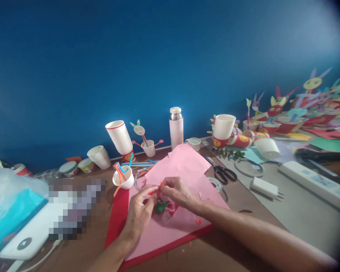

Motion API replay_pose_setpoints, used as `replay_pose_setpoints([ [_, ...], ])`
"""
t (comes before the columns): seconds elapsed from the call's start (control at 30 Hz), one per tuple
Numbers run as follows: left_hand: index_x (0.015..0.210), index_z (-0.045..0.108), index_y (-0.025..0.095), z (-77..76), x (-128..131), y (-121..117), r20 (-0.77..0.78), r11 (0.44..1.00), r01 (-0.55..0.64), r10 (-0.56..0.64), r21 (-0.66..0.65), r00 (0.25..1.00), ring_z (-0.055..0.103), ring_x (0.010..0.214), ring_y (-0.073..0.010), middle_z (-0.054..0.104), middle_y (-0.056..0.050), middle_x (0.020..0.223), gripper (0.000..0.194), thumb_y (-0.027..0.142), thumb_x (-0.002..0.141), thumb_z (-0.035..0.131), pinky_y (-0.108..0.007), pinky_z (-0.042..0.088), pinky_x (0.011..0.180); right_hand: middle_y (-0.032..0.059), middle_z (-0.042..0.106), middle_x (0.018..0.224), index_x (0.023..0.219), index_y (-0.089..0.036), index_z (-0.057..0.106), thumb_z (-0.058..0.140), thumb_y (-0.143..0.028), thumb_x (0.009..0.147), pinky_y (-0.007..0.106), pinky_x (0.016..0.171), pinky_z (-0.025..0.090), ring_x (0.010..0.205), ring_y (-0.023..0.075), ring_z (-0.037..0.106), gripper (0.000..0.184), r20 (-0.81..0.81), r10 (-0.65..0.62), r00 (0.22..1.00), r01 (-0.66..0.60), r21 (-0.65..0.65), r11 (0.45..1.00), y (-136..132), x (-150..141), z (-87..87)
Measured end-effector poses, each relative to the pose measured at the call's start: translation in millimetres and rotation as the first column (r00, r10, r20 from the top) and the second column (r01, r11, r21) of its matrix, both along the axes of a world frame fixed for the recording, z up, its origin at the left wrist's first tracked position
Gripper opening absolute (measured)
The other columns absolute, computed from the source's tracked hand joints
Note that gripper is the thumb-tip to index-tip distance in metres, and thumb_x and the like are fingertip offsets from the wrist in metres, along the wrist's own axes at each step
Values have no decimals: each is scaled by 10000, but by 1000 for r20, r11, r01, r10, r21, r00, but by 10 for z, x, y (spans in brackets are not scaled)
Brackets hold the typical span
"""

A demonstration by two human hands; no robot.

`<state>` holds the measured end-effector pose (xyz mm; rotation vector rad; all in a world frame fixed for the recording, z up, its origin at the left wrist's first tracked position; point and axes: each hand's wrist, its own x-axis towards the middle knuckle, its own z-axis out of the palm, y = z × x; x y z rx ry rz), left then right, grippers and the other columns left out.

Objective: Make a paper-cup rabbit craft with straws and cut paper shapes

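Note:
My left hand point(138, 207) pinches a small red-orange piece point(159, 192), which looks like paper, between thumb and fingers. Closed on the same piece from the other side is my right hand point(177, 190), its fingertips close to the left ones. A dark green crumpled piece point(161, 207) shows just below the fingertips, and I cannot tell whether it is attached. Pink sheets point(150, 245) lie beneath both hands, on top of a red sheet point(118, 211). An orange scrap point(198, 221) rests on the pink paper beside my right forearm.
Black-handled scissors point(226, 174) lie right of the pink paper. A cup of straws point(127, 182), stacked paper cups point(120, 138) and a thermos point(176, 130) stand behind. Paper-cup figures point(273, 113) crowd the right; a power strip point(314, 181) and a white power bank point(31, 234) flank the table.

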<state>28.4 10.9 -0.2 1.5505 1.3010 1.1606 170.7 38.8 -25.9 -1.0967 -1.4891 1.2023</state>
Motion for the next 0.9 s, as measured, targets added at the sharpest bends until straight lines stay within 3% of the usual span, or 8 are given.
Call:
replay_pose_setpoints([
  [0.1, 844, 697, 211, -20, 18, -9, -4, 1000, 4, -4, 16, 1000, 608, 808, -180, 684, -28, 864, 207, 208, 677, 575, -230, 473, 675, -44, 441, 473, 538, -136, 520, 440, -127, 631, 163, 433, 308, 456, 64, 390, 123, 9, -15, 1000, 15, 5, 1000, 8, 1, -3],
  [0.27, 941, 642, 178, 43, 55, -16, 141, 970, 3, 32, -244, 990, 503, 383, -109, 590, 35, 471, 291, 249, 662, 594, -211, 421, 418, -26, 518, 529, 586, -135, 551, 442, -122, 645, 165, 446, 332, 481, 73, 438, 125, 46, -33, 998, 31, 32, 999, -28, -19, 29],
  [0.33, 968, 609, 166, 49, 55, 3, 222, 945, 26, 50, -327, 974, 441, 311, -84, 564, 51, 433, 327, 246, 651, 602, -198, 381, 371, -18, 552, 568, 624, -138, 567, 444, -123, 663, 168, 460, 347, 504, 79, 467, 130, 79, -35, 996, 29, 73, 997, -56, -34, 37],
  [0.5, 961, 585, 154, -6, 13, 80, 438, 933, 141, 20, -332, 899, 586, 472, -125, 650, 0, 596, 364, 230, 609, 637, -196, 414, 435, -18, 589, 633, 663, -152, 582, 487, -117, 674, 192, 566, 394, 589, 92, 516, 102, 131, -66, 989, 31, 252, 967, -108, -72, 29],
  [0.6, 971, 576, 143, -1, -14, 99, 491, 936, 148, 30, -319, 871, 617, 526, -138, 669, -25, 683, 371, 217, 613, 636, -214, 448, 491, -12, 593, 693, 729, -163, 577, 508, -130, 678, 216, 622, 413, 651, 107, 536, 92, 98, -102, 990, 73, 269, 960, -97, -75, 10],
  [0.73, 971, 556, 146, 48, -33, 97, 476, 941, 79, 93, -329, 875, 627, 548, -131, 671, -23, 720, 362, 197, 621, 636, -219, 466, 536, 45, 571, 934, 931, -164, 534, 566, -228, 681, 271, 710, 431, 834, 154, 532, 260, -57, -214, 975, 221, 165, 961, -35, -35, -6],
  [0.8, 967, 547, 153, 61, -37, 95, 479, 942, 73, 99, -328, 872, 624, 549, -125, 665, -10, 717, 343, 198, 637, 626, -227, 470, 554, 54, 572, 901, 952, -152, 513, 576, -299, 690, 264, 654, 439, 791, 151, 540, 307, -162, -147, 976, 157, 52, 986, -1, -17, -6],
  [0.9, 935, 556, 150, 71, -35, 92, 474, 942, 100, 68, -319, 878, 622, 569, -134, 663, -9, 730, 289, 202, 655, 610, -243, 471, 571, 0, 556, 652, 808, -140, 516, 562, -382, 702, 222, 510, 395, 557, 102, 509, 268, -301, 15, 953, -43, -85, 995, 33, -15, -8],
])
